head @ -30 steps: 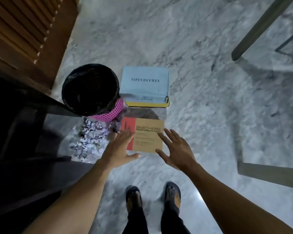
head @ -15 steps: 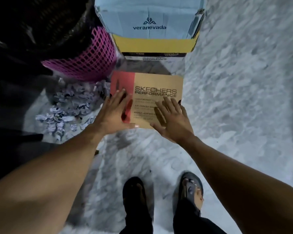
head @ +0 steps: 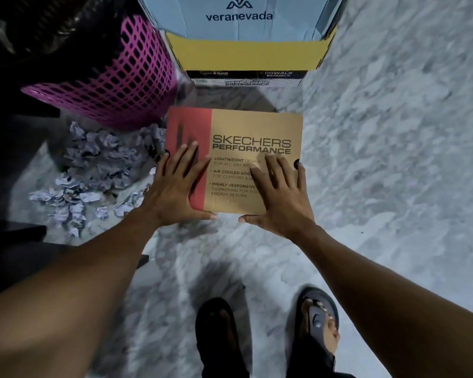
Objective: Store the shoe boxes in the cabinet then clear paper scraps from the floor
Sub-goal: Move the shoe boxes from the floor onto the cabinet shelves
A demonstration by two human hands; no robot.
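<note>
A brown and red Skechers shoe box [head: 257,126] lies flat on the marble floor in front of me. My left hand [head: 175,186] rests on its red left part with straight fingers, the thumb along the near edge. On the box's right part lies my right hand [head: 279,195], fingers spread flat and thumb at the near edge. Behind it stands a stack of shoe boxes [head: 243,55], with a pale blue veranevada box on top. Crumpled paper scraps [head: 93,173] are heaped on the floor to the left.
A pink mesh bin [head: 112,77] with a black liner stands at the upper left, beside the stacked boxes. Dark cabinet parts [head: 8,241] fill the left edge. My sandalled feet [head: 268,331] are below the box. Bare marble floor [head: 393,159] stretches to the right.
I have bent down closer to the floor. Both hands went from hovering above the Skechers box to lying on its lid, thumbs at the near edge.
</note>
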